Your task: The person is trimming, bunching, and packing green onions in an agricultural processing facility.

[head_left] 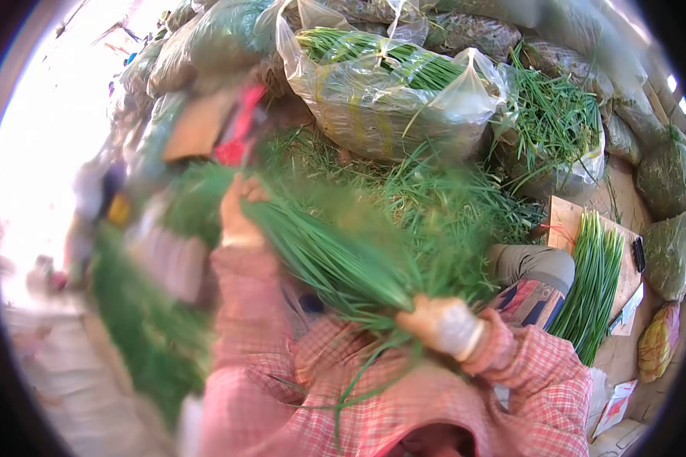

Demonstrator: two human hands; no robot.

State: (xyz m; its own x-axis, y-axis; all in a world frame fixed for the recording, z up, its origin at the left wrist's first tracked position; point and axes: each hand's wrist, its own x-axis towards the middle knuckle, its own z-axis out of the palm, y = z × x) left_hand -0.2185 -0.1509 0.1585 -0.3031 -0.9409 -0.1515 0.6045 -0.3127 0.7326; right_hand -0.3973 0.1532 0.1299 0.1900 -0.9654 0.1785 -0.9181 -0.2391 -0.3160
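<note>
A long bunch of green chives [331, 251] stretches slantwise across my lap. My left hand [241, 209] is closed round its upper left end. Lower down, my right hand [440, 324], with a whitish covering at the wrist, grips the other end. A few loose blades hang below the bunch over my checked shirt. Beyond it lies a heap of loose chives and trimmings [427, 190], partly smeared by motion. To the right, a neat bundle of chives [591, 286] rests on a wooden board [625, 278].
An open plastic bag of chives [396, 110] stands ahead, with another overfull bag [556, 126] beside it. Filled bags [221, 46] are stacked around the back. A dark-handled object [638, 255] lies at the board's edge. More greens [145, 327] are blurred at left.
</note>
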